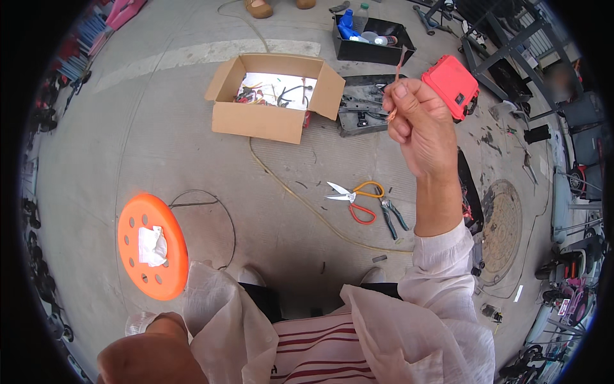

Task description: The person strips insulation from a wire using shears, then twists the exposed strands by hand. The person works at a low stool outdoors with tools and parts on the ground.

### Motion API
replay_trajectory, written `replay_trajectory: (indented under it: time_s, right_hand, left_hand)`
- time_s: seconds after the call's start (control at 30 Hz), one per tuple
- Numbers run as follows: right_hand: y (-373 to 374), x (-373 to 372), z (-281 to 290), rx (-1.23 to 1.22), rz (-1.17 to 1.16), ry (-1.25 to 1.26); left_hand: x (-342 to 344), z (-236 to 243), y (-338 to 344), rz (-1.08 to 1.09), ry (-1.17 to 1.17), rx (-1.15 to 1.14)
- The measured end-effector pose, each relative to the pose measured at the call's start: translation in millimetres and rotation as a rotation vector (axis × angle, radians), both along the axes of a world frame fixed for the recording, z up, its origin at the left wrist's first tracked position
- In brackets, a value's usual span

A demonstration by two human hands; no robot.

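My right hand (pixel 422 125) is raised over the floor, fingers pinched around a short, thin wire (pixel 400 64). Its reddish length points up above the fingertips, and a copper-coloured end pokes out below them. My left hand (pixel 153 358) is low at the lower left, close to the camera; its fingers cannot be made out. Below the right hand on the concrete lie scissors (pixel 352 198) with one yellow and one red handle, blades apart. Beside them are dark-handled pliers (pixel 391 217). An open cardboard box (pixel 259 121) ahead contains several coloured wires and cable pieces.
An orange round stool (pixel 131 278) with white tissue on it stands left. Beyond the right hand are a red hard case (pixel 451 83), a black tray (pixel 358 118) and a black bin (pixel 364 51) with bottles. A hose (pixel 300 200) crosses the floor. A manhole cover (pixel 502 224) lies right.
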State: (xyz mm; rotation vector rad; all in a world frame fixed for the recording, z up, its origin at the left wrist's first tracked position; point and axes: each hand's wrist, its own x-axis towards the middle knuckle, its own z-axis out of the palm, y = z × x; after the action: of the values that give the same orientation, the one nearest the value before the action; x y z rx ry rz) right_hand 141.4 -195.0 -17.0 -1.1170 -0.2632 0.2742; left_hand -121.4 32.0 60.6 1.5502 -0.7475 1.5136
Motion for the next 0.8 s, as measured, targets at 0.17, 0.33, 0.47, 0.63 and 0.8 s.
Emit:
replay_trajectory:
  time_s: [0.17,0.33,0.47,0.63,0.8]
  right_hand:
    - [30,15,-96,-0.087,0.201,0.331]
    - [66,1,-195,-0.21,0.204,0.66]
    - [93,30,-224,-0.317,0.127,0.66]
    - [131,112,-186,-0.382,-0.057,0.392]
    - [128,112,-222,-0.724,-0.127,0.044]
  left_hand:
    - [-34,-72,0,-0.217,1.081,-0.206]
    - [-34,-63,13,-0.221,1.407,-0.266]
    - [-35,-61,30,-0.284,1.42,-0.191]
    - [-30,-61,34,-0.293,1.378,-0.251]
    - [-38,-64,47,-0.23,1.43,-0.192]
